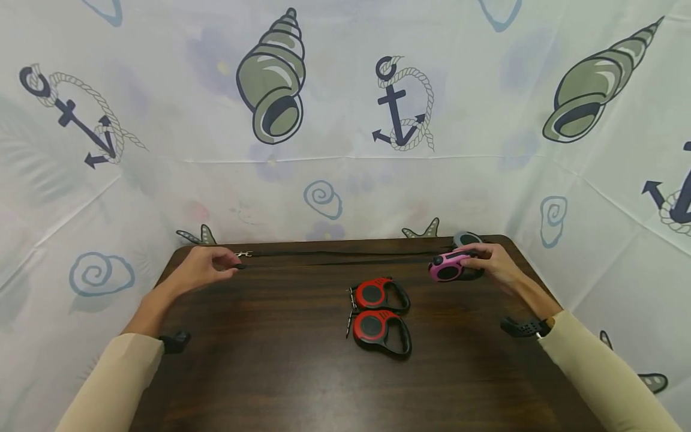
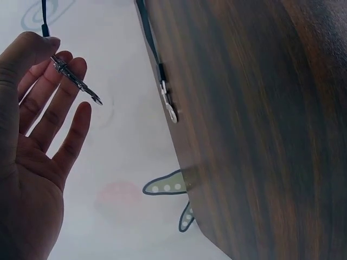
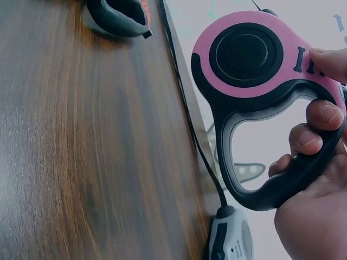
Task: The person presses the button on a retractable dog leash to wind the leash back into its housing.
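My right hand [image 1: 495, 263] grips the black handle of a pink-and-black retractable dog leash [image 3: 245, 51], fingers curled through its loop and thumb on the pink casing. At the far left, my left hand [image 1: 207, 264] pinches this leash's strap end between thumb and index finger. A metal snap clip [image 2: 76, 80] hangs from that pinch across the other, loosely spread fingers. The pink leash's thin dark strap runs stretched between both hands above the table. Just behind lies a grey retractable leash [image 3: 232, 233], its cord pulled out along the far table edge to a silver clip [image 2: 169, 102].
Two red-and-black retractable leashes, an upper one [image 1: 372, 294] and a lower one [image 1: 372, 327], lie together near the middle of the dark wooden table [image 1: 259, 372]. A patterned cloth [image 1: 345, 198] stands behind the table and along its sides.
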The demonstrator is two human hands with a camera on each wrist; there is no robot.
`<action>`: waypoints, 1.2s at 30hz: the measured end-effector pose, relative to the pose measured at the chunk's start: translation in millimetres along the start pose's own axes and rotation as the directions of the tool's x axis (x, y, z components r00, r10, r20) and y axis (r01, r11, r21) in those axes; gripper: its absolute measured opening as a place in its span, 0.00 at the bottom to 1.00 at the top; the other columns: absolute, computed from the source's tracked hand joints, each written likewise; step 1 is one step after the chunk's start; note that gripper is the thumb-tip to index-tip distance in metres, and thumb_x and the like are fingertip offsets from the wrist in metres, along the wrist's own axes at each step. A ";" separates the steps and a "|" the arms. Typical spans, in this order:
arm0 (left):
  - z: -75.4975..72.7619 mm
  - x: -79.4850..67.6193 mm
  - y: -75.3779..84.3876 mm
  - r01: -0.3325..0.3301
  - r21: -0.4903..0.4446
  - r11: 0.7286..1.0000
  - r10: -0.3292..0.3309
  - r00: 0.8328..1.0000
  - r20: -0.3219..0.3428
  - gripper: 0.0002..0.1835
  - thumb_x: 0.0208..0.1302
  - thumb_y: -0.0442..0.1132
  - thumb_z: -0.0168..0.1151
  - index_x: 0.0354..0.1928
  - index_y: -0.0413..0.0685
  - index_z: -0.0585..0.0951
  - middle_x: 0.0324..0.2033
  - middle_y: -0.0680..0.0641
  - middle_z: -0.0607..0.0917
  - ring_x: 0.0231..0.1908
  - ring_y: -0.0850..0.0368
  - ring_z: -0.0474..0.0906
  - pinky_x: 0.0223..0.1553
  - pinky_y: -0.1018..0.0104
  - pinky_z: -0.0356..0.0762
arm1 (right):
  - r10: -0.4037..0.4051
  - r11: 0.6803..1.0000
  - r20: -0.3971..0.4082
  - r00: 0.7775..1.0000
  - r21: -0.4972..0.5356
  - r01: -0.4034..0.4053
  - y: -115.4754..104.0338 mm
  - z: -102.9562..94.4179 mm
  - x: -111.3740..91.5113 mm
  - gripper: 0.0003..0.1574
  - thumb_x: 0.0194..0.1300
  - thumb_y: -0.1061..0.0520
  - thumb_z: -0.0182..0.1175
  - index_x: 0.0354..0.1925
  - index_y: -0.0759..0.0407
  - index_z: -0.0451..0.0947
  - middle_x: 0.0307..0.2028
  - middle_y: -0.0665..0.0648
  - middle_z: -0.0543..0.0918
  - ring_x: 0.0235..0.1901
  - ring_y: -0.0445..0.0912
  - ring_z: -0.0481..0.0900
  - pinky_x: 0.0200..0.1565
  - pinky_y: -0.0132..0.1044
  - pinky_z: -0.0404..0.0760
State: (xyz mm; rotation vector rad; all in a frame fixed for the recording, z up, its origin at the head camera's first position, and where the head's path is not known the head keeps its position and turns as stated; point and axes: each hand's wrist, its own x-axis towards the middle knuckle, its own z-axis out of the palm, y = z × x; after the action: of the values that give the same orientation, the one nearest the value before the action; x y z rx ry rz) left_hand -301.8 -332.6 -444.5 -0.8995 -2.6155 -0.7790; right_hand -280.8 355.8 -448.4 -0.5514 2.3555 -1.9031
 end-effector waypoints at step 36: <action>18.4 25.1 24.2 -0.035 -0.075 0.997 0.038 0.999 0.034 0.08 0.59 0.27 0.77 0.41 0.39 0.89 0.35 0.50 0.91 0.35 0.56 0.87 0.39 0.61 0.85 | -0.088 0.996 0.095 0.992 -0.015 0.089 -18.3 40.2 11.6 0.21 0.71 0.70 0.63 0.61 0.76 0.78 0.48 0.55 0.84 0.40 0.43 0.85 0.42 0.36 0.86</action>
State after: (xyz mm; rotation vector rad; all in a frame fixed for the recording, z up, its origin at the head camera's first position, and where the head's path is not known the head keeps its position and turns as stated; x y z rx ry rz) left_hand -307.2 -293.8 -439.6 -0.9875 -2.6081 -0.8642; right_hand -276.6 311.5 -438.3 -0.7423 2.3302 -1.8465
